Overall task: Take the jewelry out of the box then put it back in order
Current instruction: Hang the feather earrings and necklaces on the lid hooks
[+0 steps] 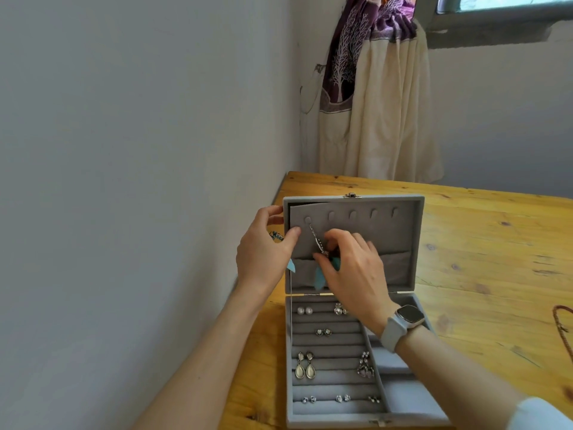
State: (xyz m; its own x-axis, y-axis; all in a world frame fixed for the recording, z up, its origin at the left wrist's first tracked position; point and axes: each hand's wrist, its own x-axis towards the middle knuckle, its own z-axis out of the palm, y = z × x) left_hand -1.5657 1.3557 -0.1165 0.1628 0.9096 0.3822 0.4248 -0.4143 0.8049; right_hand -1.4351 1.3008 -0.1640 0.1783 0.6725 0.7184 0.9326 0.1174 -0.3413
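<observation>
My left hand grips the left edge of the lid, thumb pressed on its lining, fingers curled behind. The necklace hangs from the leftmost hook there. My right hand pinches its turquoise pendant above the lid's pocket. The box sits at the table's left edge, earrings in its slots.
</observation>
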